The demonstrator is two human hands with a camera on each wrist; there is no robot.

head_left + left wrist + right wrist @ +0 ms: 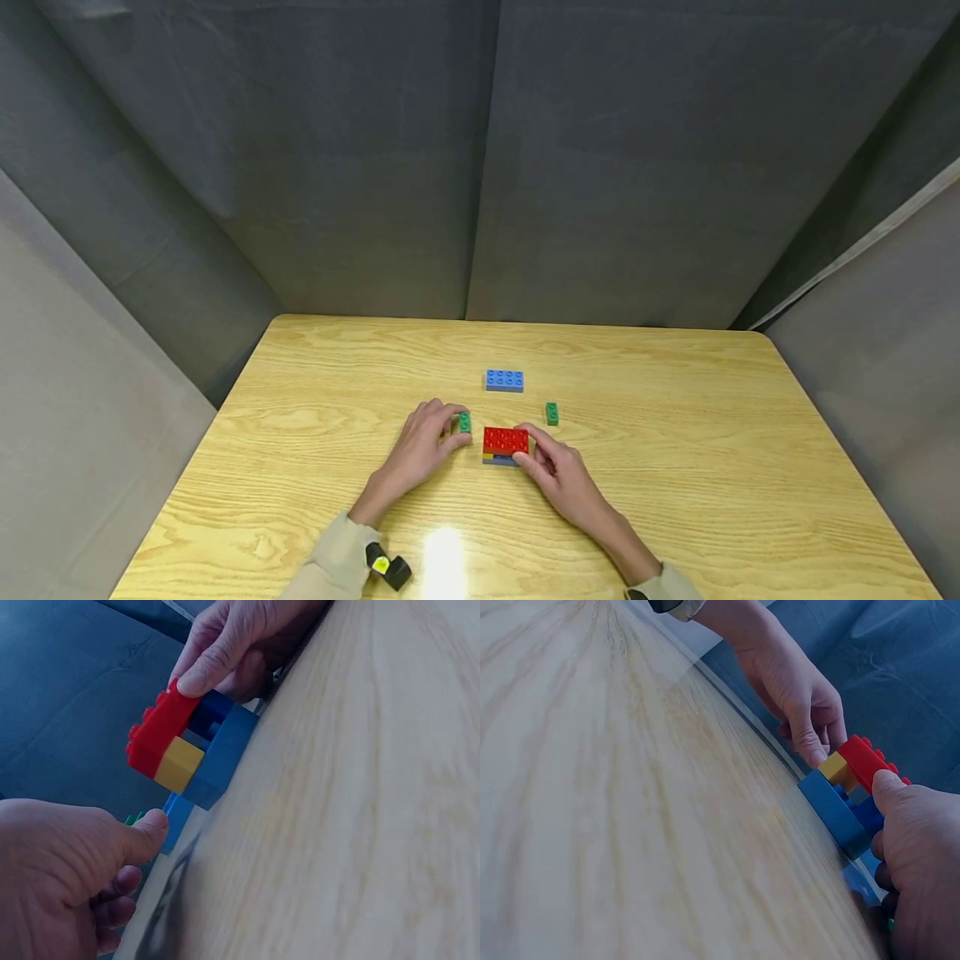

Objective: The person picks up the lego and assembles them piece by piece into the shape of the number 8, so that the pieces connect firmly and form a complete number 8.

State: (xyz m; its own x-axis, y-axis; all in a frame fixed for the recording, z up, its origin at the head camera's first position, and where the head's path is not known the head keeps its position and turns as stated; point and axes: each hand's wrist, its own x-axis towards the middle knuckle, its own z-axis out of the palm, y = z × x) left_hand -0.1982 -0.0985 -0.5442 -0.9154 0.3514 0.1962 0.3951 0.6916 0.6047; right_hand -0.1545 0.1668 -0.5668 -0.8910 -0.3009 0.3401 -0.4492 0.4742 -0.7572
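Left hand (423,442) pinches a green brick (465,422) on the table (675,467). Right hand (558,471) grips the stack (505,446) (red on top, yellow and blue under) at table centre.

Loose blue brick (505,381) and green brick (552,413) on wooden table (712,467)

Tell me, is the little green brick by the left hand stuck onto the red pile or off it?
Off it. The green brick sits pinched in the left hand, beside the red-topped stack, with table showing between them.
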